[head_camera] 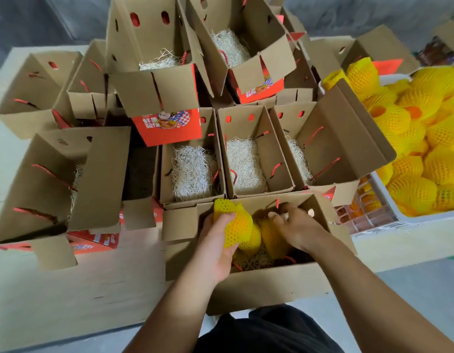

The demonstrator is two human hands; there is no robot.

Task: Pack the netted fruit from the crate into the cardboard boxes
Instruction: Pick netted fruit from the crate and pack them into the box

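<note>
Head camera: a person packs netted fruit into the nearest cardboard box (259,284), which sits at the near edge of a pale surface (68,289) crowded with open boxes. The left hand (217,242) curls its fingers round a fruit in yellow foam net (237,224) and holds it over the left end of the box; the net's long axis runs roughly up and down, its loose open end pointing up and away from the person. The right hand (298,226), fingers bent, presses on another netted fruit (273,236) already lying on the straw, though blur hides whether it grips or only steadies. The step appears to be filling this box; next, the held fruit likely needs lowering into the gap beside its neighbours. More fruit is piled in the white crate (399,197) at right, and the boxes behind (246,161) hold only straw.
</note>
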